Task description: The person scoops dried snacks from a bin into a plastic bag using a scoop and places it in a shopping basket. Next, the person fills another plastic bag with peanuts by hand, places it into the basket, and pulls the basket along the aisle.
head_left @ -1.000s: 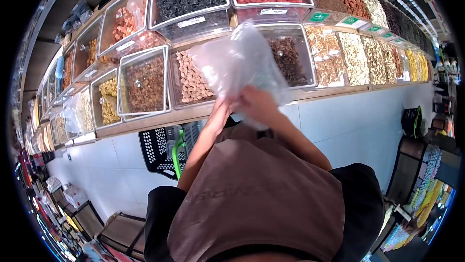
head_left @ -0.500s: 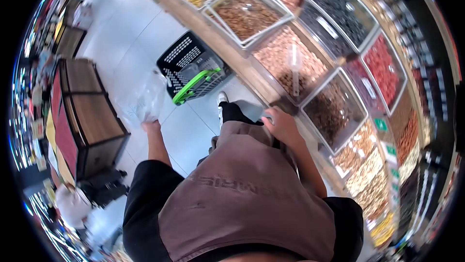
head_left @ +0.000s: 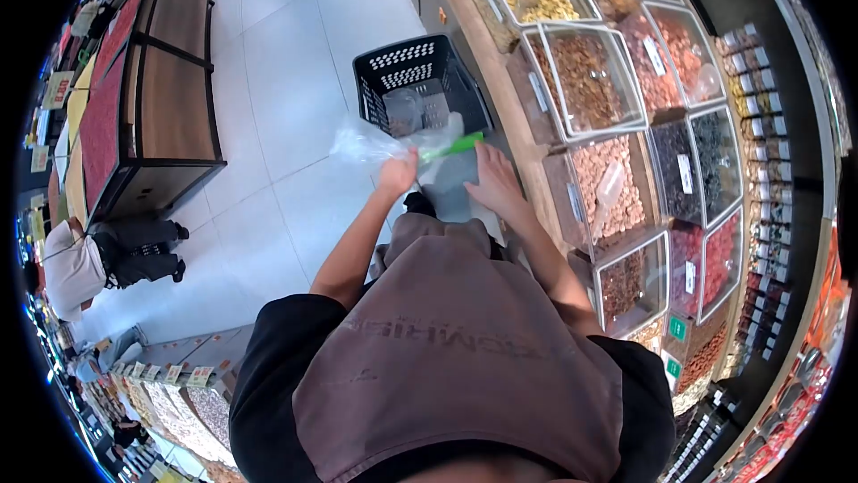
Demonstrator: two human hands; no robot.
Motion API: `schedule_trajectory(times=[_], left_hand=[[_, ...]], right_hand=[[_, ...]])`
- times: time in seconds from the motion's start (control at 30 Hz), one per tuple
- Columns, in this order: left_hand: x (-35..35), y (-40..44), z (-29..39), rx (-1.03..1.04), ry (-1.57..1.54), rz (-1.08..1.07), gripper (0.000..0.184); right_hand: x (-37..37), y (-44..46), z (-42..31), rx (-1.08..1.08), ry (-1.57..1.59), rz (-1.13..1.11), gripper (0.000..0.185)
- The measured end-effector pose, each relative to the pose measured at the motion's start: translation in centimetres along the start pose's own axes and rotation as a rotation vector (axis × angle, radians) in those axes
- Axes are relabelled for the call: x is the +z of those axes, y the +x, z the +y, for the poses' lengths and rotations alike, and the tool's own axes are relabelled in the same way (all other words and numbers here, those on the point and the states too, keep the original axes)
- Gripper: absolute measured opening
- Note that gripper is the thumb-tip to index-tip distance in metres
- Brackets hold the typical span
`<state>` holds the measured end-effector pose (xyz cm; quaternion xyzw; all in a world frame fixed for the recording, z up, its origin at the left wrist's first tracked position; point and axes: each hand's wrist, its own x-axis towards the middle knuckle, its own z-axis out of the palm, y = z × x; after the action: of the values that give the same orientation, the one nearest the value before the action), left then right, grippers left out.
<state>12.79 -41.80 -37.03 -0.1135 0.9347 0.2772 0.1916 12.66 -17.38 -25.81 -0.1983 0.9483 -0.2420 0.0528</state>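
Left hand (head_left: pixel 398 174) is pinching clear plastic bag (head_left: pixel 362 142); bag is spreading left of the hand and over near edge of black basket (head_left: pixel 402 56). Right hand (head_left: pixel 497 183) is opening palm-down, fingers loosely spread, hovering by green handle (head_left: pixel 462 143); cannot tell if touching. Basket right side is sitting close to wooden ledge (head_left: pixel 502 63); smooth tiled floor (head_left: pixel 290 81) is giving room left. Bag is looking thin, crinkled, shiny; basket walls are showing round holes; 1 clear scoop (head_left: pixel 611 184) is lying on pale pink pieces (head_left: pixel 597 166).
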Motion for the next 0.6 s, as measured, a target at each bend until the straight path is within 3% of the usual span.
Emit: schedule_trajectory(times=[0.07,0.13,0.17,0.23,0.27,0.33,0.37,0.6], left_hand=[[-1.1,1.0,0.4,0.126,-0.008,-0.027,0.077],[-1.5,2.6,-0.6,0.19,-0.298,-0.196,0.071],[-1.6,3.2,-1.3,0.194,-0.299,-0.196,0.071],[-1.6,4.2,-2.5,0.149,-0.371,-0.331,0.066],[-1.4,4.3,-2.9,0.128,-0.433,-0.321,0.065],[-1.8,4.3,-3.1,0.123,-0.445,-0.293,0.064],[-2.0,4.5,-3.3,0.158,-0.49,-0.293,0.063],[-4.6,6.4,-2.5,0.212,-0.423,-0.376,0.066]], right_hand=[[2.6,3.9,0.1,-0.083,-0.132,0.113,0.06],[5.0,6.8,-0.2,0.016,-0.043,-0.102,0.051],[6.0,7.8,-0.4,0.017,-0.046,-0.098,0.051],[7.0,9.7,-1.2,-0.011,-0.119,-0.43,0.047],[7.2,10.3,-1.3,-0.006,-0.12,-0.424,0.047],[7.0,11.5,-1.8,0.047,-0.2,-0.446,0.027],[6.6,12.2,-1.9,0.081,-0.263,-0.571,0.027],[5.0,15.6,-1.1,-0.058,-0.338,-0.615,0.029]])
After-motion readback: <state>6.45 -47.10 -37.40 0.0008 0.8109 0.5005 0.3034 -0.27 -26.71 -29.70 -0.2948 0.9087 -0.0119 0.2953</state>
